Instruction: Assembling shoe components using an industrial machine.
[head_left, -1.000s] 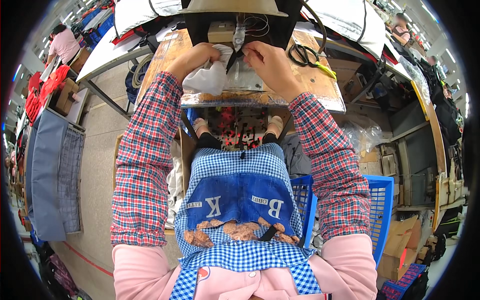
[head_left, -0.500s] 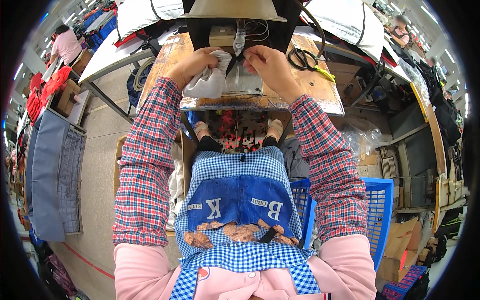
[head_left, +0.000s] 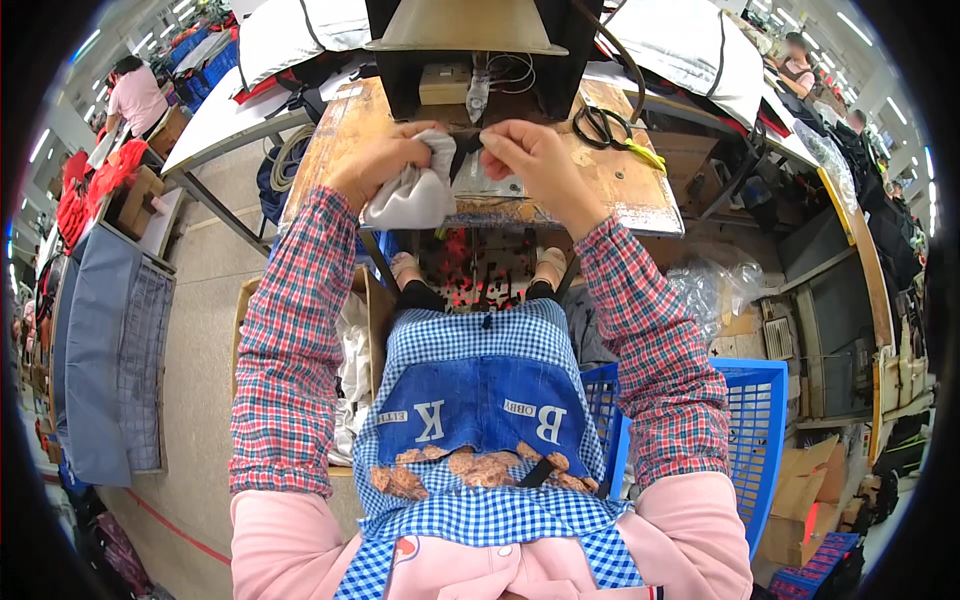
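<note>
My left hand (head_left: 376,166) is closed around a bunched piece of pale grey-white cloth (head_left: 410,198) over the wooden table (head_left: 330,150). From the cloth's right side a short black strip (head_left: 464,150) runs across to my right hand (head_left: 548,168), whose thumb and fingertips pinch its end. Both hands are just in front of a machine (head_left: 462,28) with a black body and a cream, flared housing. The machine's narrow metal tool head (head_left: 478,98) points down just beyond the strip, and I see a gap between them.
Black-handled scissors (head_left: 603,125) with a yellow-green part lie on the table's right. Below, a blue plastic basket (head_left: 752,440) stands at my right and a cardboard box (head_left: 372,330) of pale cloth at my left. Side tables carry white padded pieces (head_left: 690,45). Other people sit farther off.
Both hands have drawn a little toward me, away from the machine's tool head. The cloth and black strip came along, and more of the strip shows between my hands.
</note>
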